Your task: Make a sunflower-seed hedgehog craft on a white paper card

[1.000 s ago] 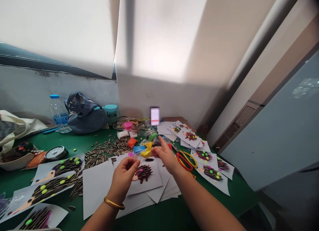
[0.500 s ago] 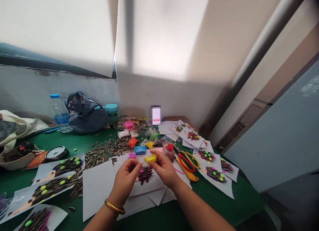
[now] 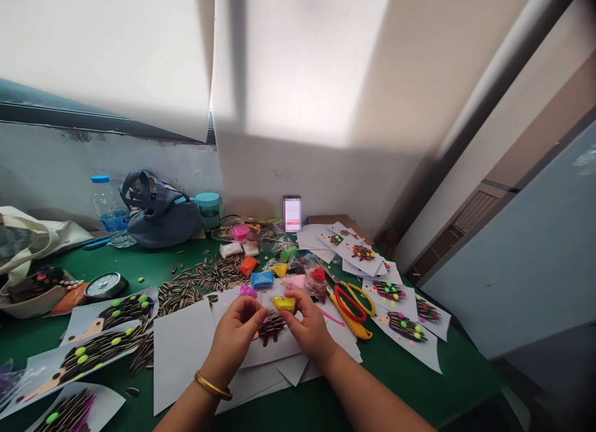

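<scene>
My right hand (image 3: 307,323) pinches a lump of yellow clay (image 3: 284,303) between thumb and fingers. Just left of it is my left hand (image 3: 239,333), its thumb and index finger pressed together; what they hold is too small to make out. Both hands are above a white sheet with a dark hedgehog picture (image 3: 271,330), partly hidden by the fingers. Behind them lie a blue clay packet (image 3: 262,279), an orange one (image 3: 248,265) and a magenta lump (image 3: 248,290).
Sunflower seeds (image 3: 186,289) are heaped left of centre. Finished hedgehog cards (image 3: 102,345) lie at the left, more (image 3: 405,329) at the right. Red-and-yellow scissors (image 3: 350,303) and a yellow cutter (image 3: 356,326) are beside the right hand. A phone (image 3: 292,213) stands against the wall.
The yellow clay has turned and sits slightly lower in my right hand's fingers. My left hand has hardly moved. The view has shifted a little.
</scene>
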A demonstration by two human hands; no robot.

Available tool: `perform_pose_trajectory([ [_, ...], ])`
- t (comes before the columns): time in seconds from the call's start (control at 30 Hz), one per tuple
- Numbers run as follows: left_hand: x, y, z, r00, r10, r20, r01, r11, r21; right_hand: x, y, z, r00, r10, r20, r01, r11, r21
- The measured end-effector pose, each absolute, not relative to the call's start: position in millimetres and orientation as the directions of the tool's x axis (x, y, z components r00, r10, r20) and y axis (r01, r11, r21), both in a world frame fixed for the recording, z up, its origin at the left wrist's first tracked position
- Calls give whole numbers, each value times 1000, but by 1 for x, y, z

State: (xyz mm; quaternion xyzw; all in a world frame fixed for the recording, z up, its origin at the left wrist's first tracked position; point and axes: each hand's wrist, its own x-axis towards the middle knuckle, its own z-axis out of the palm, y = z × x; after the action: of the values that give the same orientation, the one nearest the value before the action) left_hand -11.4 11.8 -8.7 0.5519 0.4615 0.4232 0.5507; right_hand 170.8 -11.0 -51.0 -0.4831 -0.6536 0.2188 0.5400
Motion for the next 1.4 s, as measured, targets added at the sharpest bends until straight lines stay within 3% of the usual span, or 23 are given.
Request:
perform_pose_trajectory([
  [0.27,-13,15,-10,150,988,-36,10,35,999,168,-14,-50,-33,837,546,438,503,-745],
  [0.53,-13,9,-8,304,950,-77,-143,125,982,171,-14,-54,-43,853,521,456,480,-749],
  [0.9,-19,11,3,409,894,-184,-102,244,964,176,-16,-47,-65,877,476,417,458,-785],
  [1.13,-15,8,7,451,882,-137,-106,205,973,173,-16,-47,-42,900,434,335,422,-843],
  [1.4,-17,11,-3,323,941,-100,-26,114,993,173,-12,-51,-4,904,428,266,414,-871],
])
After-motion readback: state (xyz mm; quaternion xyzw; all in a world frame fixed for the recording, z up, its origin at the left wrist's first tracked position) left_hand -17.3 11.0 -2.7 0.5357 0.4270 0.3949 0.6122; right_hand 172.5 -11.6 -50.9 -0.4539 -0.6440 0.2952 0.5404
